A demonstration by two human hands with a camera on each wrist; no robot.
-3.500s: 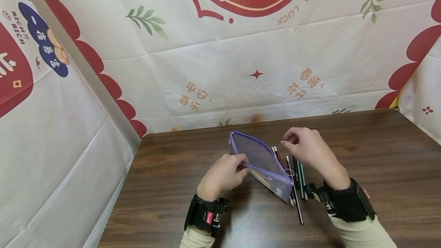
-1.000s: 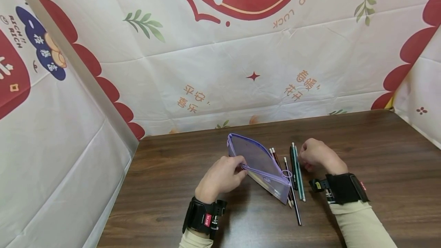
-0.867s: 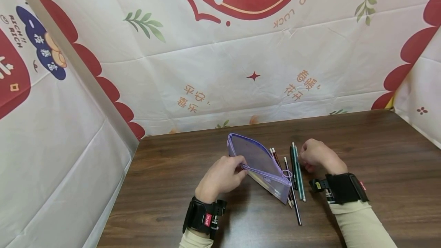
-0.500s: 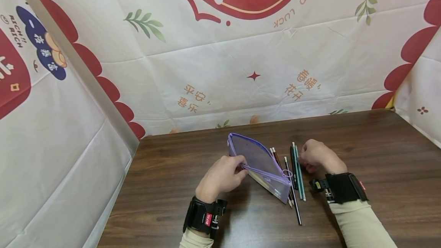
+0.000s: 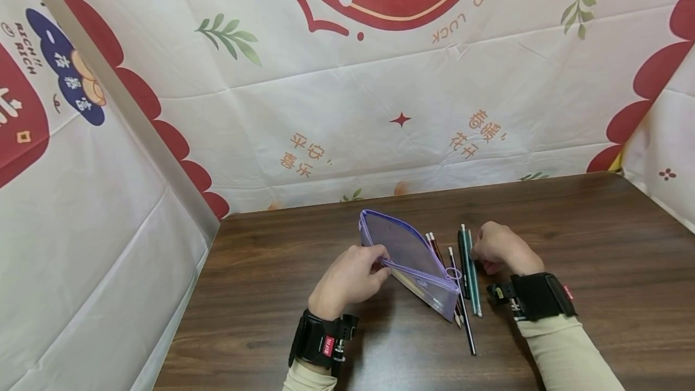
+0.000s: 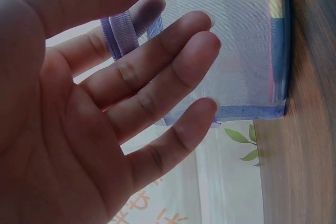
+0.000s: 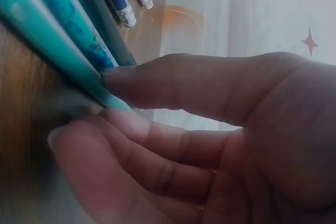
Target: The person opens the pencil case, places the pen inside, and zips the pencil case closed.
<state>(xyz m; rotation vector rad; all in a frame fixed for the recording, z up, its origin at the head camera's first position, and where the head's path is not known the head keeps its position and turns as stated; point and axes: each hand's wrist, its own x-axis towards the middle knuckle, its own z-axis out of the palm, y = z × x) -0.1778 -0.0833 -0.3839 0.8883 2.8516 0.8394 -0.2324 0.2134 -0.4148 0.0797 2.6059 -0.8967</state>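
My left hand (image 5: 350, 276) pinches the zippered edge of a purple mesh pencil case (image 5: 402, 240) between thumb and index finger, holding its mouth apart. In the left wrist view the other fingers reach loosely along the mesh, and a yellow-and-blue strip (image 6: 276, 30) shows along the case's lower side. My right hand (image 5: 505, 249) is low over the table beside a green pencil (image 7: 58, 45). Its thumb tip presses against that pencil near the end, with the fingertips curled at the other side. A second green pencil (image 5: 469, 270) and a darker one (image 5: 462, 252) lie alongside.
Between case and green pencils lie a dark pencil (image 5: 469, 336) and brown pencils (image 5: 434, 245) with white ends. A purple ring (image 5: 453, 273) hangs at the case's corner. The wooden table (image 5: 260, 294) ends at a printed white cloth (image 5: 347, 95) behind.
Since the first frame my right hand has come down from above the pencils to the right of the green ones. Over the last second it stays nearly still; the left hand keeps holding the case.
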